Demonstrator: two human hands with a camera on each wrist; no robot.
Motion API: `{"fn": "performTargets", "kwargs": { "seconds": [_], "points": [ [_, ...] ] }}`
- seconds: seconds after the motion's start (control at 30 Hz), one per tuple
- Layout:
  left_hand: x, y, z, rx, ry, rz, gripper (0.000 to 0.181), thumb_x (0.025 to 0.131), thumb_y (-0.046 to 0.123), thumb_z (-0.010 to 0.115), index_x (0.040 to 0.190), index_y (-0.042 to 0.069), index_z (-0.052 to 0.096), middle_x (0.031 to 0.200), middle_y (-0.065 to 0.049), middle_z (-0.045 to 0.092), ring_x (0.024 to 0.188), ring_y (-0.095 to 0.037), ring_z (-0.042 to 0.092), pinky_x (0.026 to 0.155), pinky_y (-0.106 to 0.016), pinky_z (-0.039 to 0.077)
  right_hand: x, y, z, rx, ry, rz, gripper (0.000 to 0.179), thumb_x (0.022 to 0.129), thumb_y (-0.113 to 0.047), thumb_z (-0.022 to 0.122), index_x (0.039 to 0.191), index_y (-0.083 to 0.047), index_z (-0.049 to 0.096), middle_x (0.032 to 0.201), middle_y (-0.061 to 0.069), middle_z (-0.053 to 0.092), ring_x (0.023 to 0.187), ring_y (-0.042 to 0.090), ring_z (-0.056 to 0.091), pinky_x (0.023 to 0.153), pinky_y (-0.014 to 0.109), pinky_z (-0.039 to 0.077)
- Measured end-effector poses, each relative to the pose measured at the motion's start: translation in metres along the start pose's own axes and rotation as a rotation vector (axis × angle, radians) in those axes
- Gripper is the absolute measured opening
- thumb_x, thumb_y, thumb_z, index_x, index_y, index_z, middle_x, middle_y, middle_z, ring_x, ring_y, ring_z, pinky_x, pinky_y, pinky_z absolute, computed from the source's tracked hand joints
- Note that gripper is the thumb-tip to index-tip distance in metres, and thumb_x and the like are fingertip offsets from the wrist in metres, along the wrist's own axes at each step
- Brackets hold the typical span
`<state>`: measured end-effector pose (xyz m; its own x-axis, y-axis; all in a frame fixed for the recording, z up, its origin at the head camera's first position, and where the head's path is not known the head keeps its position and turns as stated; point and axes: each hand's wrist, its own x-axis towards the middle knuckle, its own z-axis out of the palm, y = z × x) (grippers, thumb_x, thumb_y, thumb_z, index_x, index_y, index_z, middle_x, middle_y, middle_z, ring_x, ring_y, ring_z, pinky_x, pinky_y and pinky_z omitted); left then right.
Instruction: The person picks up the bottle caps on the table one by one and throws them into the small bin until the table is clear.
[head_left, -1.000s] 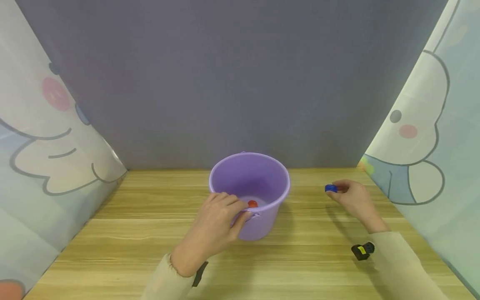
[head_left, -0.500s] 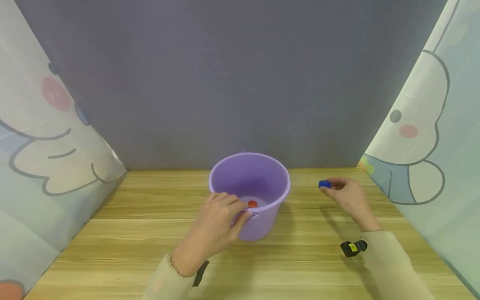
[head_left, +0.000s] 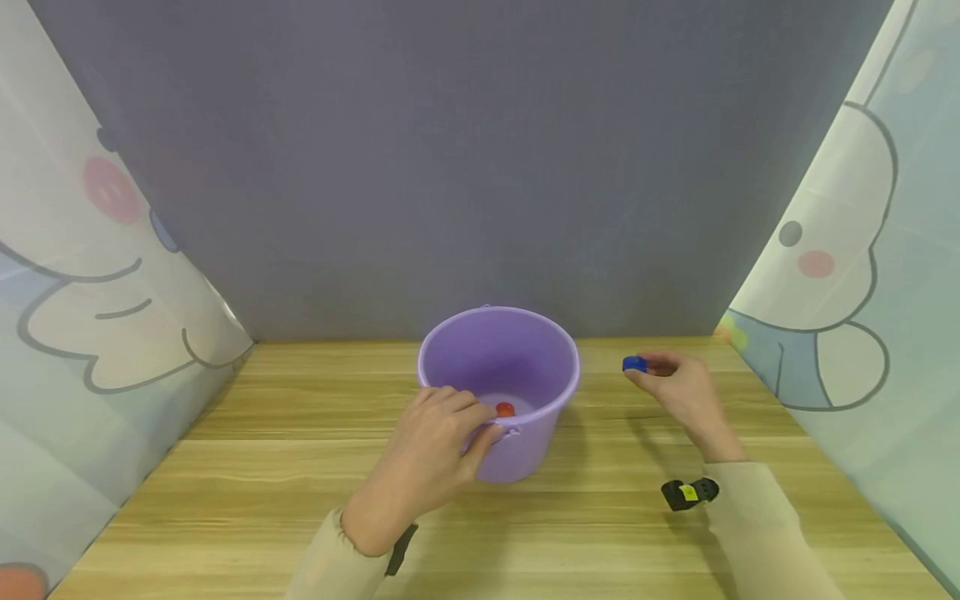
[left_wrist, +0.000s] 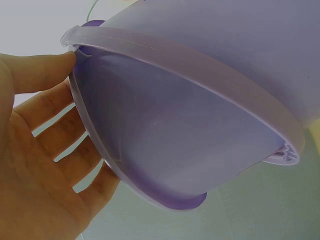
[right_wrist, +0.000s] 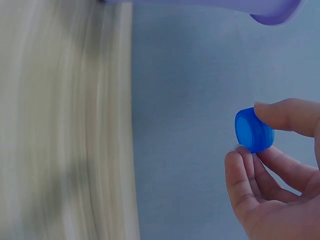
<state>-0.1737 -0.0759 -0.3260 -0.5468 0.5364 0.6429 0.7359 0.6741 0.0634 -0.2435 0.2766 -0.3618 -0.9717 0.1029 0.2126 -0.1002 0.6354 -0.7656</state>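
Note:
A purple bucket [head_left: 528,450] stands upright on the wooden table in the head view. My left hand [head_left: 431,437] grips its near rim, with the thumb and fingers on either side of the rim in the left wrist view. A small round red object [head_left: 505,409] lies inside the bucket; its kind is too small to tell. To the right of the bucket and apart from it, my right hand [head_left: 678,392] pinches a blue bottle cap [head_left: 633,364] above the table. In the right wrist view the ridged side of the cap shows between thumb and fingertips.
The wooden tabletop [head_left: 300,450] runs back to a dark grey panel [head_left: 480,167]. Cartoon-printed curtains hang at the left [head_left: 97,275] and right [head_left: 840,275]. Table surface shows on both sides of the bucket.
My right hand has moved left toward the bucket and slightly up in the head view, carrying the blue bottle cap. The left hand and the bucket have stayed in place.

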Motion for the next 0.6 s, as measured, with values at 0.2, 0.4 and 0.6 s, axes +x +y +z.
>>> {"fn": "performTargets", "kwargs": {
  "seconds": [0.2, 0.4, 0.6],
  "points": [
    [-0.001, 0.0, 0.0, 0.001, 0.003, -0.002, 0.008, 0.089, 0.025, 0.078, 0.088, 0.019, 0.073, 0.08, 0.01, 0.064, 0.075, -0.012, 0.056, 0.081, -0.035, 0.05, 0.0, -0.012, 0.003, 0.013, -0.006, 0.021, 0.064, 0.093, -0.046, 0.072, 0.134, 0.002, 0.061, 0.122, 0.022, 0.066, 0.11, 0.035, 0.062, 0.082, 0.035, 0.049],
    [0.0, 0.0, 0.0, 0.006, 0.01, 0.004, 0.008, 0.089, 0.025, 0.078, 0.089, 0.019, 0.074, 0.08, 0.01, 0.063, 0.075, -0.012, 0.056, 0.081, -0.035, 0.05, 0.001, -0.022, 0.007, 0.043, 0.003, 0.028, 0.062, 0.091, -0.047, 0.073, 0.132, -0.001, 0.063, 0.122, 0.02, 0.067, 0.111, 0.034, 0.063, 0.083, 0.033, 0.05],
    [0.001, 0.001, 0.0, 0.009, 0.015, 0.012, 0.008, 0.09, 0.026, 0.078, 0.088, 0.02, 0.073, 0.08, 0.01, 0.062, 0.075, -0.012, 0.056, 0.081, -0.035, 0.05, 0.002, -0.029, 0.008, 0.124, 0.014, 0.027, 0.059, 0.092, -0.041, 0.075, 0.134, -0.001, 0.062, 0.119, 0.016, 0.065, 0.106, 0.024, 0.06, 0.079, 0.024, 0.05]
  ]
}}
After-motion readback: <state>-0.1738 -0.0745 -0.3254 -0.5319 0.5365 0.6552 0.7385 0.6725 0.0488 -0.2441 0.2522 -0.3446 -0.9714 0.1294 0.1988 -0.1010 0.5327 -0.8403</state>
